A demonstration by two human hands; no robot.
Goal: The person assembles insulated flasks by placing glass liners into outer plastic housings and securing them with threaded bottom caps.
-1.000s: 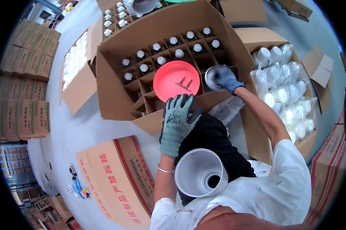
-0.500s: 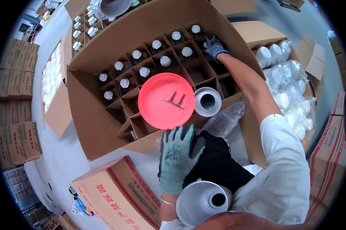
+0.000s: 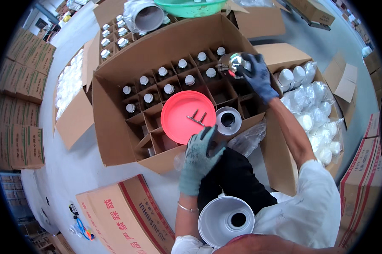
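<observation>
My right hand (image 3: 258, 76), in a dark grey-blue glove, grips a shiny bottle (image 3: 232, 64) that lies tilted above the far right cells of a divided cardboard box (image 3: 114, 148). Several white-capped bottles (image 3: 190, 80) stand upright in the other cells. My left hand (image 3: 200, 156), in a green-grey glove, is open and holds nothing. Its fingertips reach the near edge of a red round dish (image 3: 178, 122), resting over the dividers. In the dish lies a small prong-shaped metal piece (image 3: 196, 117). Beside it sits a grey-white round vessel with a dark opening (image 3: 228, 120).
A larger pale funnel-shaped vessel (image 3: 226, 221) is at my lap. On the right, an open carton (image 3: 279, 169) holds bagged white containers (image 3: 313, 114). A closed carton (image 3: 127, 211) stands at lower left. Behind are a second bottle box (image 3: 110, 63) and a green basin (image 3: 191, 8).
My right hand has risen out of the box cell with the bottle in it. The left hand has shifted slightly toward the dish. The whole view has tipped a little.
</observation>
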